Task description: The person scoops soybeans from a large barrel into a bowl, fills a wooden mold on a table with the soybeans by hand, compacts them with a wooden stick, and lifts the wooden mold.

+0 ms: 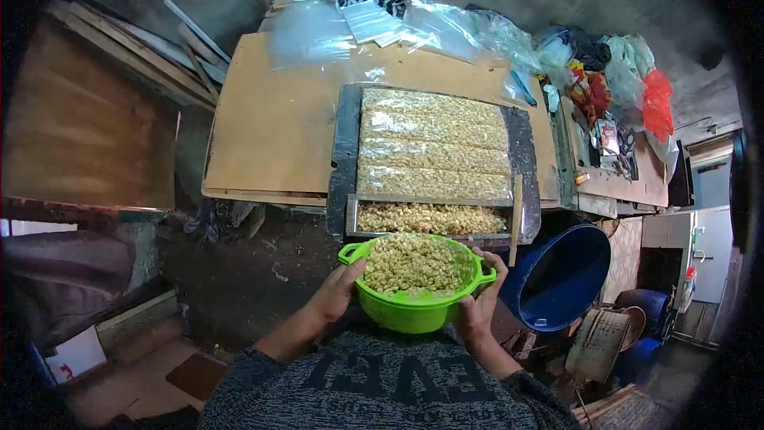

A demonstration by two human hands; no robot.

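A bright green bowl (406, 314) full of pale, grainy pieces (414, 264) is held close to the chest. My left hand (334, 295) grips its left side by the handle, and my right hand (481, 299) grips the right side by the other handle. Just beyond the bowl lies a dark board (345, 139) with several pale grainy strips (434, 147) under shiny clear plastic. Along the board's near edge, a framed slot holds looser, browner grainy material (426, 217). A narrow wooden stick (516, 219) lies across the slot's right end.
The board rests on a tan tabletop (274, 127). Plastic sheets (310, 32) and bags (629, 64) line the back. A large blue barrel (557, 275) stands at the right below table height, with a worn drum (597, 344) beyond it. Wooden planks (135, 52) lean at the left.
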